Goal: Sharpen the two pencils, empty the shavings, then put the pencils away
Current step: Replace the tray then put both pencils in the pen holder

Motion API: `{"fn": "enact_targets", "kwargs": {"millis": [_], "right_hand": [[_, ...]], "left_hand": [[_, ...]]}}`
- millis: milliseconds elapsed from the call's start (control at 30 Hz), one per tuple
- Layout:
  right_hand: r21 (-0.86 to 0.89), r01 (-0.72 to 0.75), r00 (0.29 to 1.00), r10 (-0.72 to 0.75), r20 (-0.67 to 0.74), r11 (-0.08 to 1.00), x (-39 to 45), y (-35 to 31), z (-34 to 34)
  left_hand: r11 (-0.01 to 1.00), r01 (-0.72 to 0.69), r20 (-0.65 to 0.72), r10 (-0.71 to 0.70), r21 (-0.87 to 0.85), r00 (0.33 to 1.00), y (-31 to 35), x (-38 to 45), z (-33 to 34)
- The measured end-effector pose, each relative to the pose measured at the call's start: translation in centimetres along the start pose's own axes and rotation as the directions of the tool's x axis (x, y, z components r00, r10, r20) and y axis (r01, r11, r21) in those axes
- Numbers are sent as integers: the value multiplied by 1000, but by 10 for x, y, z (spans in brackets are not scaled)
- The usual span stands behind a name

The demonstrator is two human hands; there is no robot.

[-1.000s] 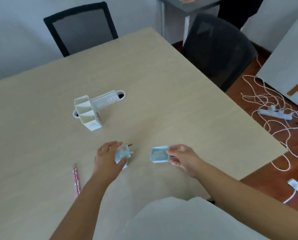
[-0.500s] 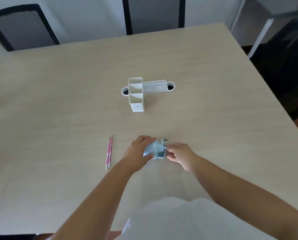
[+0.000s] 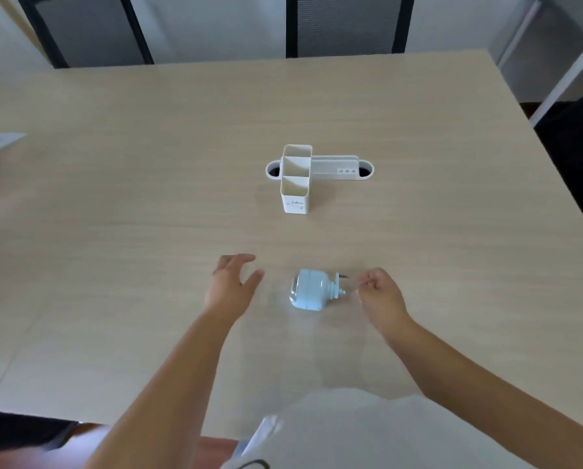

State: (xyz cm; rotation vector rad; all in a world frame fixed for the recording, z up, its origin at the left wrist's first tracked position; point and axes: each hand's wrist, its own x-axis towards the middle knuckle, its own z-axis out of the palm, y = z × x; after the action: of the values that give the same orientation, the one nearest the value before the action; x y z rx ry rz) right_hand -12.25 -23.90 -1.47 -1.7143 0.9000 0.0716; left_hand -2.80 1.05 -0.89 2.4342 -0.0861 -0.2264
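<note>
Sharpener: I see the pale blue sharpener point(image 3: 308, 289) lying on its side on the surface point(image 3: 148, 214), crank pointing toward my right hand.
Left hand: my left hand point(image 3: 232, 286) is spread wide and empty, beside the sharpener, apart from it.
Right hand: my right hand point(image 3: 379, 291) is loosely curled near the crank, its grip on nothing.
Holder: the white pencil holder point(image 3: 296, 179) stands upright beyond the sharpener.
Pencils: I cannot see them.
</note>
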Motion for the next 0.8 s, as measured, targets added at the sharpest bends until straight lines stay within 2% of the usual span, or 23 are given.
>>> {"fn": "enact_targets", "kwargs": {"millis": [67,167,300,567,800], "right_hand": [[-61,116,993,-115,16,991,-5,-8,2],[-130,281,960,-277,52,951,-11,-22,12],[-174,383,923,-368,113,907,-15,-33,24],[-206,374,927,-353,130,904,-18,-34,30],[-269,443,896,-419,147,855,-14,-32,34]], "left_hand": [[974,204,2,-205,103,979,-27,5,-11],[938,327,38,-333,112,942,-45,1,-14],[918,387,36,-391,89,920,-43,2,-12],[863,456,160,-492,219,856,-46,19,-20],[894,447,63,-446,-14,893,-57,-4,-30]]}}
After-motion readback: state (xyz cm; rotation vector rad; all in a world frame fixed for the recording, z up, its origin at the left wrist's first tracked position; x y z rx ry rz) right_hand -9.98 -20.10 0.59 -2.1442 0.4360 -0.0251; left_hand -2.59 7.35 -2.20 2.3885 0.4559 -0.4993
